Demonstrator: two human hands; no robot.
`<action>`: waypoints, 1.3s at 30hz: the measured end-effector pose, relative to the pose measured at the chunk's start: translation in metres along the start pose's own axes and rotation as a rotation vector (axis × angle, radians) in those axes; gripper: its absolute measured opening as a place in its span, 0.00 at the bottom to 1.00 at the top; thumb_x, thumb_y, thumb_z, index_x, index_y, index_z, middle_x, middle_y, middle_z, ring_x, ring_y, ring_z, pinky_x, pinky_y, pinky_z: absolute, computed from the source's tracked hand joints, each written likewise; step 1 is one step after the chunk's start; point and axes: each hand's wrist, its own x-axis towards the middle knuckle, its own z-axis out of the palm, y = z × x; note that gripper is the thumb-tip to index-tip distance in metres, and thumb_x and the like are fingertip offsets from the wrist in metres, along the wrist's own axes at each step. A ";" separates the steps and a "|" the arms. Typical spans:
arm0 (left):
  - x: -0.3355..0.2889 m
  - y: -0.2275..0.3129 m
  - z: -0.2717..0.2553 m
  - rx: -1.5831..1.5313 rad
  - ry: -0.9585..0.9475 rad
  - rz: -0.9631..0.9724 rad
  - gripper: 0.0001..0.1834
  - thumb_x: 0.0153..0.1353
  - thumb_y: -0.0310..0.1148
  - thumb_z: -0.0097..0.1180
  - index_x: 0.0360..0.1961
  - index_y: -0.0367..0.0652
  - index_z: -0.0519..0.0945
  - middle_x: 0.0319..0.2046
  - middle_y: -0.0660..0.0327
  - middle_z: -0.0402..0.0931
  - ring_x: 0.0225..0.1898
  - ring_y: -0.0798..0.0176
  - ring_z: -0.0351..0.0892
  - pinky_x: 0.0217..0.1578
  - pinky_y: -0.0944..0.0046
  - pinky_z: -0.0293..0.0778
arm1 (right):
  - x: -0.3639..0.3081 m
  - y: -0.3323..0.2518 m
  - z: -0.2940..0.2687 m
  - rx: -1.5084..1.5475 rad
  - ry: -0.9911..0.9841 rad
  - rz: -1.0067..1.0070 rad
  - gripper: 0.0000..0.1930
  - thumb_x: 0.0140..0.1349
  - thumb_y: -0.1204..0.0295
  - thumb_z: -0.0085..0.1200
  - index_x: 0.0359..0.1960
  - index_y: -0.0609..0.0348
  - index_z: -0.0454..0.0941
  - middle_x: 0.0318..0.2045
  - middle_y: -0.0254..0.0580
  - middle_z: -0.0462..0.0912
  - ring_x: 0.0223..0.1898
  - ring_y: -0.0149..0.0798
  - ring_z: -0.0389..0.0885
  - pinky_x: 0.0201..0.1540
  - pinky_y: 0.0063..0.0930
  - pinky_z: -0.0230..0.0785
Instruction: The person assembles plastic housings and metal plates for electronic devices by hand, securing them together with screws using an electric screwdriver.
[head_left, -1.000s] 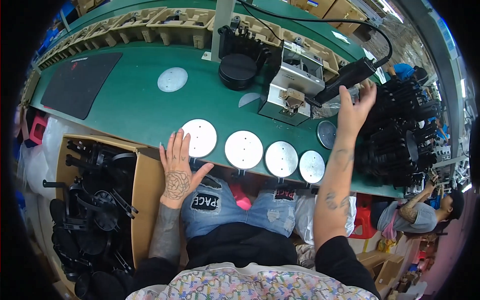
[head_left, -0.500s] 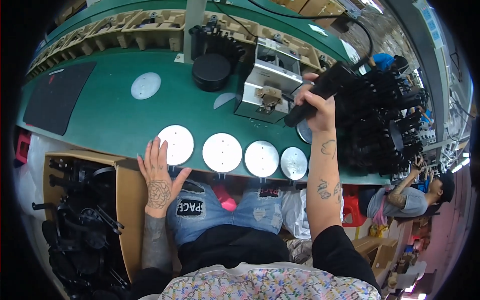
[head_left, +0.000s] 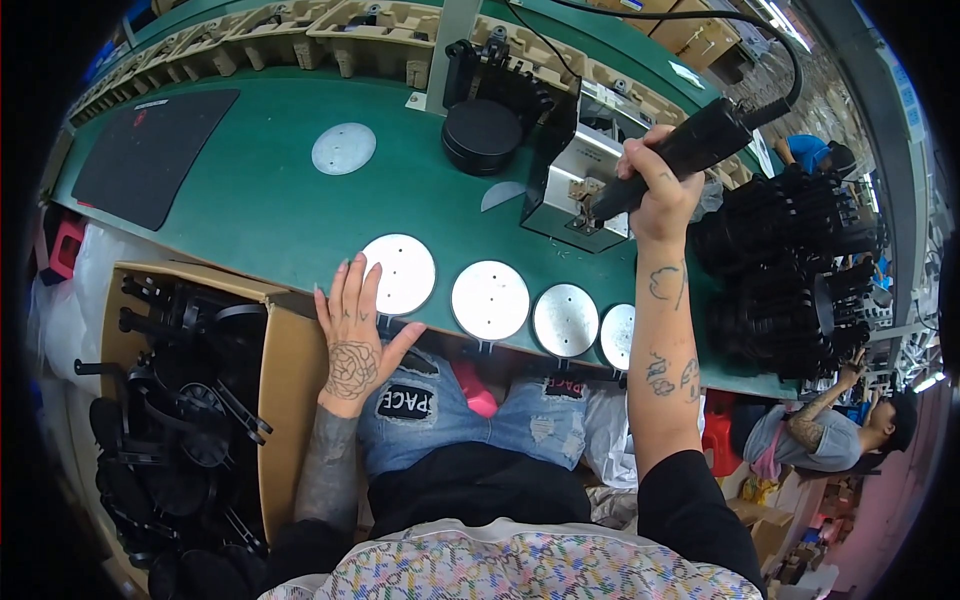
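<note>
My left hand [head_left: 352, 332] lies flat with fingers spread on the near edge of the green bench [head_left: 250, 200], touching the leftmost white round plate [head_left: 400, 273]. More round plates [head_left: 490, 299] sit in a row to its right along the edge. My right hand [head_left: 658, 190] is raised over the bench and closed around a black corded power tool [head_left: 690, 150], whose tip points down at a small metal fixture box [head_left: 585, 190].
A black round part [head_left: 482, 135] and a lone pale disc [head_left: 343, 148] lie farther back, a black mat [head_left: 150, 150] at far left. A cardboard box of black parts [head_left: 170, 400] stands at my left. Stacked black parts [head_left: 790, 270] fill the right; another person [head_left: 820, 430] sits beyond.
My right hand took hold of the hanging black tool and brought it down left toward the fixture box. My left hand stayed flat on the bench edge.
</note>
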 end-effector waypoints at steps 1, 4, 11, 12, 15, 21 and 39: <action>-0.001 -0.001 -0.001 -0.002 0.000 -0.009 0.51 0.57 0.57 0.66 0.74 0.42 0.58 0.75 0.48 0.52 0.76 0.41 0.48 0.70 0.27 0.36 | 0.000 -0.001 0.004 0.031 -0.012 0.031 0.11 0.52 0.82 0.63 0.37 0.65 0.77 0.23 0.40 0.78 0.22 0.36 0.77 0.29 0.28 0.68; -0.007 -0.007 -0.008 0.009 -0.009 -0.026 0.51 0.57 0.57 0.66 0.74 0.42 0.58 0.75 0.49 0.52 0.76 0.42 0.48 0.70 0.28 0.36 | -0.016 0.005 0.016 0.182 -0.021 0.129 0.16 0.52 0.79 0.63 0.43 0.68 0.76 0.22 0.41 0.78 0.22 0.37 0.76 0.29 0.30 0.68; 0.005 -0.001 -0.003 -0.031 0.023 0.000 0.48 0.56 0.58 0.66 0.71 0.44 0.62 0.75 0.53 0.52 0.76 0.44 0.47 0.71 0.29 0.37 | -0.069 0.018 0.096 0.193 -0.297 0.125 0.22 0.54 0.76 0.57 0.52 0.67 0.70 0.23 0.38 0.74 0.22 0.34 0.72 0.32 0.32 0.67; 0.003 -0.003 -0.004 -0.012 0.027 -0.015 0.48 0.56 0.60 0.64 0.71 0.45 0.63 0.74 0.53 0.54 0.76 0.45 0.49 0.71 0.30 0.39 | -0.074 0.027 0.110 0.195 -0.338 0.141 0.22 0.53 0.77 0.57 0.51 0.67 0.70 0.23 0.39 0.74 0.22 0.34 0.73 0.31 0.31 0.68; 0.001 -0.002 -0.004 -0.005 0.040 -0.036 0.48 0.56 0.63 0.63 0.70 0.46 0.64 0.73 0.54 0.56 0.75 0.46 0.51 0.71 0.31 0.41 | -0.081 0.048 0.144 0.224 -0.405 0.215 0.21 0.52 0.80 0.59 0.49 0.66 0.72 0.24 0.41 0.77 0.23 0.35 0.75 0.32 0.29 0.70; 0.001 0.000 -0.005 -0.018 0.042 -0.038 0.49 0.56 0.64 0.63 0.71 0.46 0.63 0.73 0.53 0.56 0.74 0.45 0.52 0.70 0.30 0.42 | -0.086 0.054 0.166 0.330 -0.402 0.285 0.16 0.52 0.83 0.65 0.42 0.66 0.76 0.23 0.34 0.80 0.21 0.26 0.76 0.24 0.21 0.66; 0.000 0.006 -0.010 -0.035 0.064 0.004 0.48 0.57 0.55 0.66 0.72 0.42 0.60 0.74 0.49 0.54 0.75 0.40 0.49 0.71 0.29 0.39 | -0.083 0.045 0.154 0.158 -0.424 0.278 0.18 0.52 0.81 0.66 0.45 0.63 0.76 0.26 0.36 0.81 0.24 0.28 0.78 0.29 0.24 0.70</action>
